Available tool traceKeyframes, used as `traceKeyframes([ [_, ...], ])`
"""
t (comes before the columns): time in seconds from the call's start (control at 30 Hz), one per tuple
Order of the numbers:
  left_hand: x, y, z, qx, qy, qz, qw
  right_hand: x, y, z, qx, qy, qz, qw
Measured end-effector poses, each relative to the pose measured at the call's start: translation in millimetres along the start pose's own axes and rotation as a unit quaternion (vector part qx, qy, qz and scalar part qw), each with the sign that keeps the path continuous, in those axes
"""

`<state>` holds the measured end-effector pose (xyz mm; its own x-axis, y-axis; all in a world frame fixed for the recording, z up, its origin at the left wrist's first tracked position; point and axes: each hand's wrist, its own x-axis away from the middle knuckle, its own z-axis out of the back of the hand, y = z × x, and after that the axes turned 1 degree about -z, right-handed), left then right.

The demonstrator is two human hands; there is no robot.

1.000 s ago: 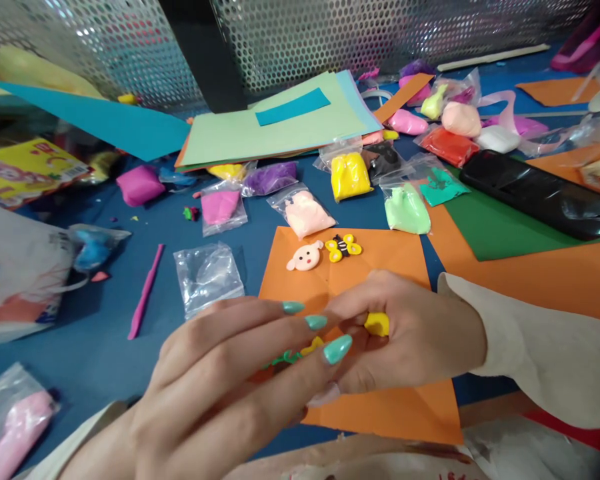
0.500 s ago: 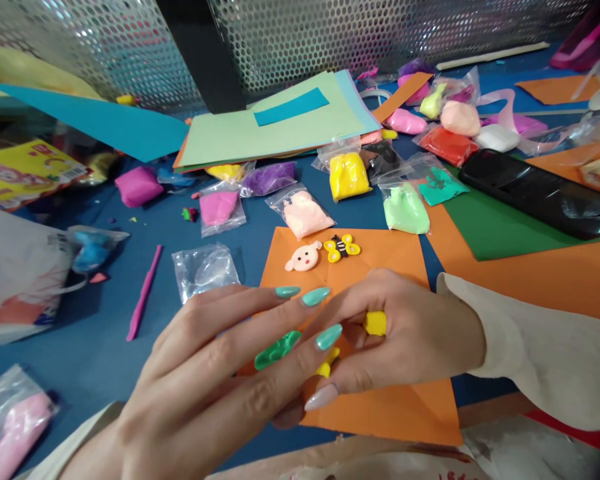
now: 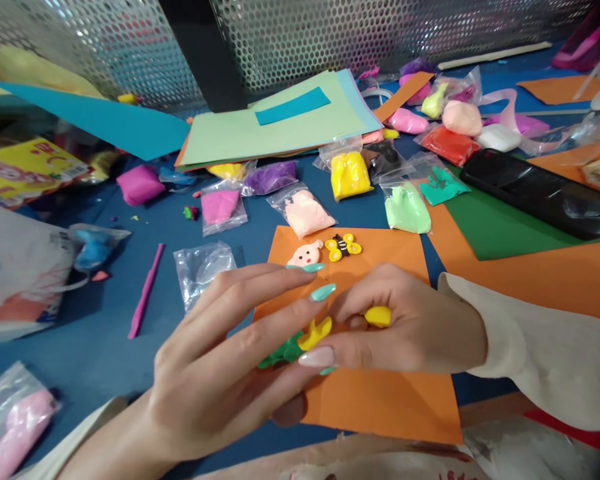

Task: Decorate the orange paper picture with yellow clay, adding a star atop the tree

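Above an orange sheet (image 3: 390, 407), my left hand (image 3: 230, 353) holds a green clay piece (image 3: 286, 351) mostly behind its fingers. A thin yellow clay piece (image 3: 317, 333) rests against the green one, between the fingertips of both hands. Curled in from the right, my right hand (image 3: 410, 323) has its thumb at the yellow piece and a lump of yellow clay (image 3: 379, 316) tucked in its fingers. On the sheet just beyond lie a pale pink clay face (image 3: 306, 254), partly covered by my left fingertips, and a yellow and black clay bee (image 3: 343, 247).
Bagged clay, including yellow (image 3: 350, 175) and light green (image 3: 407, 208), lies behind the sheet. A pink tool (image 3: 147, 290) and an empty bag (image 3: 203, 270) are at left. A black case (image 3: 537, 193) sits at right, paper sheets (image 3: 275, 133) at the back.
My left fingers have shifted and spread, and more of the green and yellow pieces shows. My right thumb has moved up onto the thin yellow piece.
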<state>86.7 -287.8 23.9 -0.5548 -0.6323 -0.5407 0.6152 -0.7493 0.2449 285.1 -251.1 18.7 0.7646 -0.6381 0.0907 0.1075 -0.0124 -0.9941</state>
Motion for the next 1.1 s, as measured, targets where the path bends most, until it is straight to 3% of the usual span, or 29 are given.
traceKeyframes([
  [0.1,-1.1,-4.6,1.9,0.005,-0.028,-0.047,0.998,0.3,1.0,0.2,0.023,-0.011,-0.018,1.0],
  [0.27,0.9,-6.3,-2.7,0.027,-0.01,-0.047,0.998,0.2,-0.5,1.4,-0.006,-0.021,-0.052,0.998],
  [0.37,2.9,-5.2,-6.9,0.039,0.018,-0.037,0.998,-1.1,-1.3,0.3,-0.045,-0.024,-0.015,0.999],
  [0.43,2.5,-4.8,-6.3,0.033,0.001,-0.043,0.999,-1.8,-1.5,-1.1,-0.051,-0.015,0.008,0.999],
  [0.57,-0.2,-4.9,-1.7,0.009,-0.032,-0.065,0.997,-2.6,-1.1,-2.6,-0.038,-0.001,-0.005,0.999],
  [0.8,-2.6,-5.1,-2.9,0.02,-0.032,-0.06,0.997,-2.4,-0.1,-2.8,-0.02,0.01,-0.008,1.0],
  [0.97,-2.4,-5.2,-1.8,0.085,-0.027,-0.025,0.996,-2.0,0.2,-0.2,-0.04,0.001,-0.003,0.999],
  [1.1,-2.0,-3.6,3.2,0.159,-0.037,0.071,0.984,-0.5,2.0,2.2,-0.052,-0.053,-0.016,0.997],
])
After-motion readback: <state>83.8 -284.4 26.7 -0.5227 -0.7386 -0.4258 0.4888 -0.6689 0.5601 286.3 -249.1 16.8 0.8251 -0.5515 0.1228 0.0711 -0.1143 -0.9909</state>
